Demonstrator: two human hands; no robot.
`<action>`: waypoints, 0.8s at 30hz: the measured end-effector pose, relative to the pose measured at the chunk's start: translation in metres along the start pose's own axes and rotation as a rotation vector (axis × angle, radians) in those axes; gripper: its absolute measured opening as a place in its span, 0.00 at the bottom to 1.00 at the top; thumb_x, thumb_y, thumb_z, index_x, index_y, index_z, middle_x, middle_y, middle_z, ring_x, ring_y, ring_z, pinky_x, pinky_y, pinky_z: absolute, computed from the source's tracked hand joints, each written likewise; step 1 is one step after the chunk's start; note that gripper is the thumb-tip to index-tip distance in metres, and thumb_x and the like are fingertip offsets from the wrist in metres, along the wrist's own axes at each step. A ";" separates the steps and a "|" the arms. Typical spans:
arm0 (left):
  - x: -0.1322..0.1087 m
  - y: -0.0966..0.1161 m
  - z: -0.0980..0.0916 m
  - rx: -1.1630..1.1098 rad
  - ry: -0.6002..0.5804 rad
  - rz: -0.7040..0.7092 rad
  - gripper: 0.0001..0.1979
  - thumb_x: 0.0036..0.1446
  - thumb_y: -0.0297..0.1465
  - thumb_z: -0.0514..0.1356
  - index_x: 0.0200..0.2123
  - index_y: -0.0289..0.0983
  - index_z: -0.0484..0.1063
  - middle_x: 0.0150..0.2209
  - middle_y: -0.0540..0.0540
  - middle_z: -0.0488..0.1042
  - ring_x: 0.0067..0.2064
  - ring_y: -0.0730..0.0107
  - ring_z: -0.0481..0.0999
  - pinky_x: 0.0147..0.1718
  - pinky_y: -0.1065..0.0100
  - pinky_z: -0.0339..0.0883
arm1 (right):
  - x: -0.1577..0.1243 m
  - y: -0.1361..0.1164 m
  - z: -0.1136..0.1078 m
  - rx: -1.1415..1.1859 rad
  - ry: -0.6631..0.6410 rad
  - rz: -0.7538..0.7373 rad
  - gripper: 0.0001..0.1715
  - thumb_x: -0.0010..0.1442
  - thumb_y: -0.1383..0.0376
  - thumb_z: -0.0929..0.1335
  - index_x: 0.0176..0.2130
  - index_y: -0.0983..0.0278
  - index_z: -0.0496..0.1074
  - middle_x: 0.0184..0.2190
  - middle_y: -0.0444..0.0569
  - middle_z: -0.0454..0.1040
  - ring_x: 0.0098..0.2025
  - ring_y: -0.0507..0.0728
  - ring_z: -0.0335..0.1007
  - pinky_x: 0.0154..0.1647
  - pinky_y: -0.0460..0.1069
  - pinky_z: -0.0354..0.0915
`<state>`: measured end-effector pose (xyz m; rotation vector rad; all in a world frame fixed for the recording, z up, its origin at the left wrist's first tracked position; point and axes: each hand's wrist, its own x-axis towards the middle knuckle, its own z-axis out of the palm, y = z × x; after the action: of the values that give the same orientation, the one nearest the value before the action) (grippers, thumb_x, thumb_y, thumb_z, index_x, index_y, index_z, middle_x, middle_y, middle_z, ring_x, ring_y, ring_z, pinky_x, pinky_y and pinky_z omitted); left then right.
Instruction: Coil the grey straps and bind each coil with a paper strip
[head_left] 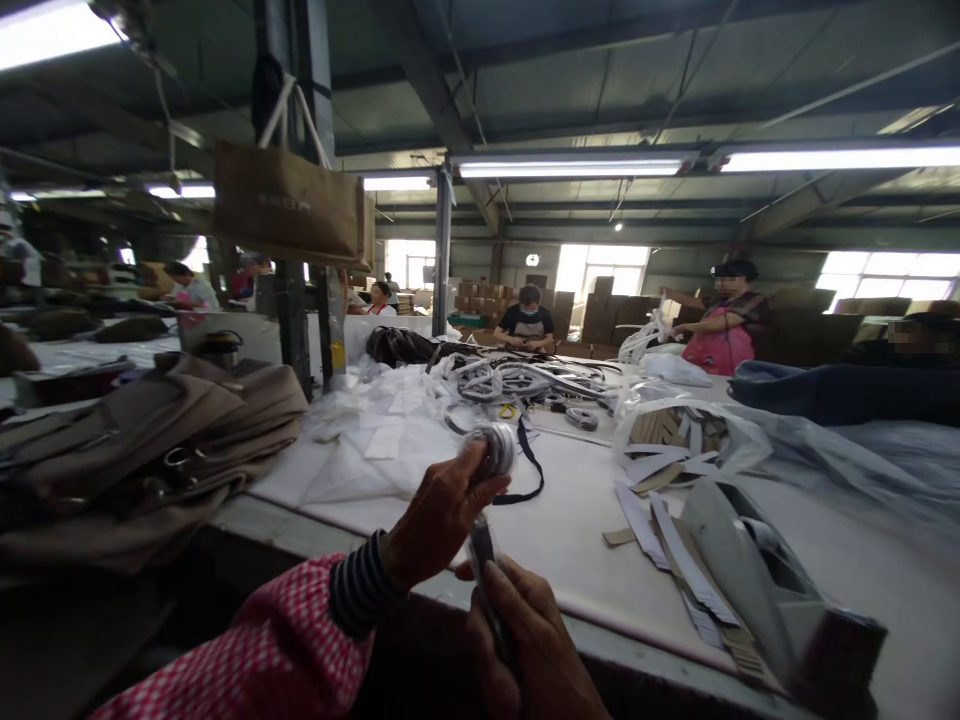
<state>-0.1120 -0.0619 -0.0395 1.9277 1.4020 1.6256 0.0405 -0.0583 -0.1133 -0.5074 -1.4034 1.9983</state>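
My left hand (439, 510), in a red checked sleeve with a striped cuff, is closed around a coiled grey strap (496, 448) with a shiny, clear-looking covering, blurred by motion. Just below it, nearer to me, my right hand (529, 625) is closed on a dark strap (484, 545) that has a shiny, see-through layer along it. Whether this strap joins the coil I cannot tell. Behind the coil a narrow black strap (538, 475) curves over the white tabletop. Both hands are above the table's front edge.
Brown fabric (150, 430) is heaped at left, beside white plastic sheets (390, 430). Grey straps (517, 378) lie tangled at the back. At right are a tape dispenser (757, 560), card strips (667, 540) and a plastic bag (735, 430). Co-workers (529, 320) sit or stand beyond.
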 end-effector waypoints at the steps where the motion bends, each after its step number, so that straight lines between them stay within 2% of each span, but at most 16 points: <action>1: 0.000 -0.006 -0.001 0.060 -0.051 0.053 0.07 0.64 0.34 0.64 0.36 0.38 0.74 0.29 0.48 0.73 0.32 0.66 0.70 0.36 0.68 0.61 | -0.001 -0.003 -0.004 -0.004 -0.004 0.015 0.32 0.63 0.37 0.67 0.45 0.62 0.71 0.21 0.39 0.68 0.12 0.45 0.49 0.12 0.43 0.50; 4: -0.001 -0.025 -0.009 0.179 -0.222 0.190 0.09 0.67 0.32 0.61 0.32 0.39 0.72 0.30 0.47 0.71 0.31 0.65 0.66 0.36 0.65 0.56 | -0.005 -0.015 -0.020 -0.041 -0.041 0.071 0.25 0.67 0.44 0.67 0.40 0.63 0.68 0.18 0.35 0.63 0.12 0.44 0.45 0.11 0.41 0.45; 6: -0.002 -0.034 -0.016 0.269 -0.324 0.216 0.09 0.69 0.33 0.58 0.33 0.39 0.71 0.30 0.47 0.71 0.31 0.64 0.66 0.34 0.65 0.54 | -0.007 -0.026 -0.031 -0.063 -0.049 0.097 0.21 0.66 0.48 0.69 0.44 0.62 0.67 0.18 0.33 0.62 0.14 0.43 0.41 0.12 0.40 0.42; 9: -0.004 -0.040 -0.022 0.420 -0.496 0.211 0.13 0.66 0.43 0.61 0.38 0.38 0.70 0.33 0.46 0.71 0.31 0.64 0.67 0.32 0.65 0.52 | -0.006 -0.044 -0.046 -0.127 -0.049 0.102 0.27 0.63 0.54 0.73 0.54 0.62 0.65 0.19 0.32 0.62 0.16 0.44 0.40 0.14 0.40 0.43; 11: -0.004 -0.041 -0.020 0.491 -0.586 0.231 0.21 0.60 0.49 0.65 0.39 0.37 0.69 0.34 0.46 0.72 0.33 0.62 0.69 0.32 0.65 0.53 | -0.003 -0.055 -0.055 -0.218 -0.065 0.078 0.29 0.60 0.58 0.75 0.55 0.62 0.65 0.21 0.33 0.65 0.17 0.45 0.44 0.15 0.41 0.45; 12: -0.003 -0.042 -0.018 0.519 -0.615 0.244 0.21 0.59 0.49 0.66 0.39 0.37 0.69 0.34 0.46 0.72 0.33 0.62 0.69 0.32 0.66 0.53 | -0.001 -0.059 -0.059 -0.282 -0.060 0.051 0.26 0.59 0.58 0.75 0.53 0.62 0.66 0.22 0.35 0.67 0.18 0.45 0.46 0.16 0.42 0.45; 15: 0.003 -0.048 -0.006 0.571 -0.674 0.267 0.12 0.65 0.39 0.62 0.36 0.38 0.67 0.33 0.49 0.72 0.32 0.65 0.70 0.31 0.66 0.53 | 0.007 -0.063 -0.075 -0.593 0.019 -0.113 0.17 0.63 0.57 0.73 0.47 0.63 0.69 0.25 0.38 0.71 0.22 0.48 0.55 0.22 0.44 0.52; 17: 0.010 -0.056 0.005 0.579 -0.727 0.279 0.09 0.67 0.36 0.60 0.36 0.38 0.67 0.33 0.50 0.73 0.32 0.66 0.71 0.31 0.66 0.54 | 0.011 -0.059 -0.088 -0.898 0.050 -0.258 0.14 0.68 0.59 0.69 0.50 0.62 0.70 0.27 0.40 0.72 0.26 0.50 0.62 0.29 0.46 0.58; 19: 0.018 -0.067 0.018 0.574 -0.789 0.304 0.06 0.66 0.34 0.61 0.37 0.38 0.69 0.34 0.49 0.75 0.34 0.65 0.74 0.32 0.67 0.55 | 0.016 -0.051 -0.101 -1.212 0.022 -0.358 0.14 0.70 0.64 0.67 0.55 0.60 0.71 0.32 0.43 0.75 0.32 0.54 0.69 0.37 0.48 0.62; 21: 0.025 -0.077 0.031 0.567 -0.847 0.335 0.04 0.62 0.31 0.63 0.37 0.38 0.71 0.35 0.47 0.77 0.36 0.63 0.75 0.33 0.67 0.58 | 0.021 -0.043 -0.112 -1.460 -0.037 -0.368 0.17 0.70 0.68 0.67 0.57 0.57 0.72 0.38 0.47 0.78 0.38 0.56 0.72 0.40 0.49 0.63; 24: 0.034 -0.090 0.044 0.558 -0.921 0.366 0.05 0.57 0.26 0.65 0.36 0.38 0.72 0.34 0.46 0.78 0.36 0.60 0.76 0.34 0.66 0.60 | 0.027 -0.035 -0.122 -1.652 -0.073 -0.332 0.17 0.67 0.70 0.70 0.55 0.56 0.74 0.41 0.48 0.78 0.43 0.57 0.72 0.42 0.49 0.65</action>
<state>-0.1214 0.0260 -0.0972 2.8062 1.1695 0.2346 0.1085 0.0521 -0.1230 -0.7349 -2.7042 0.2112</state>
